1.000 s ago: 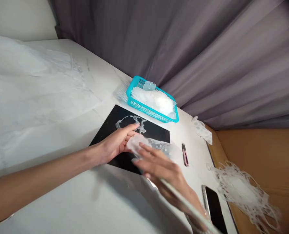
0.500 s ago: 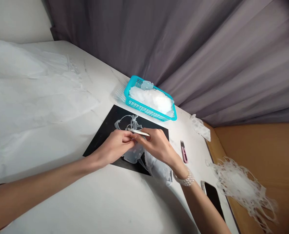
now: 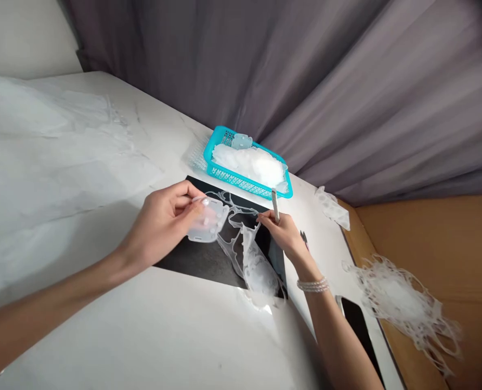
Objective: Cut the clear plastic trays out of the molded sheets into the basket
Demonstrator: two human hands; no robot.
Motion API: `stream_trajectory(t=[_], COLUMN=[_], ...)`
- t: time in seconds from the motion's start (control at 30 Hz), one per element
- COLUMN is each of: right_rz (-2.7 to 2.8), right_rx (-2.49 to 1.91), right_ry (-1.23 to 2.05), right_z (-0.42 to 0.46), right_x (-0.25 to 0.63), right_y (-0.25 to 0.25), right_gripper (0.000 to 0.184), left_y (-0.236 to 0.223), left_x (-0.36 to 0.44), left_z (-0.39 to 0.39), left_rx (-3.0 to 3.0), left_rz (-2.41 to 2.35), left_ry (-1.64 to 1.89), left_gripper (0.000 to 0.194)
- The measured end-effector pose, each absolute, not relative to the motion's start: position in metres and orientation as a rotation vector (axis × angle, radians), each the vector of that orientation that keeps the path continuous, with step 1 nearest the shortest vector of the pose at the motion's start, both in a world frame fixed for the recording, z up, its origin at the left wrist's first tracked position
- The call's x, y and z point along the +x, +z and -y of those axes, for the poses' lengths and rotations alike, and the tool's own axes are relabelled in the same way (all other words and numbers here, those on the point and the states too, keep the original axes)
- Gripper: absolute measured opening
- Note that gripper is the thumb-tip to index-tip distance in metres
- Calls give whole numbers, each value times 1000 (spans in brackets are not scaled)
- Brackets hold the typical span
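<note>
Left hand [image 3: 162, 222]: fingers closed on a clear moulded plastic piece [image 3: 208, 219]. Right hand [image 3: 280, 233]: fingers pinching a slim silver pen [image 3: 275, 206] (held upright), above clear film scrap [image 3: 257, 271] on a black sheet [image 3: 196, 257].

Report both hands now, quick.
Left hand: closed, holding a clear plastic piece.
Right hand: closed, holding a slim rod.
</note>
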State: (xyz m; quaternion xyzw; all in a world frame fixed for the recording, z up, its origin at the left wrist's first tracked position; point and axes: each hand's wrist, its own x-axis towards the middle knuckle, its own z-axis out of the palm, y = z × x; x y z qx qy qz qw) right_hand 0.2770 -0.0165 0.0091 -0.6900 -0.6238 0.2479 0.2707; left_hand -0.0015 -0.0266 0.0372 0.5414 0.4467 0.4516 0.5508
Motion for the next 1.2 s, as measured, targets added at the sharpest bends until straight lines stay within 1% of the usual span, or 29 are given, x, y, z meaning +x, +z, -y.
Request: stream_trajectory(t=[0.17,0.2,0.27,0.37,0.43,0.53,0.67,0.8,1.07,1.2], right_rz=[1564,1538,1500,1442,1383,1291,1259,1260,1221,1222], right_rx=[-1849,-1810,-1695,-1520,-1452,-1411,-1408,-1401,-1449,-1467], right_ry=[630,682,904,1262,1396,1493,1493,1493,1467,1345], right_z=[28,32,40,49,51,52,53,54,51,50], right_x=[254,246,232,217,213,211,212,214,215,221], right_y=[29,34,42,48,49,50,53,51,45,46], right_gripper=[39,41,42,37,33,30,30,30,28,28], left_y=[32,31,31,33,35,34,32,32,32,26], left_x=[0,1,2,4,4,4,3,4,4,2], left_z=[17,17,17,19,19,19,20,21,22,21], left_rx=[1003,974,916,848,821,802,766,722,718,707], left_rz=[-846,-830,-810,-801,-803,-796,-769,-760,-751,-827], left_ry=[891,872,853,859,853,833,840,835,801,812], left_gripper=[30,30,28,22,20,18,12,11,13,16])
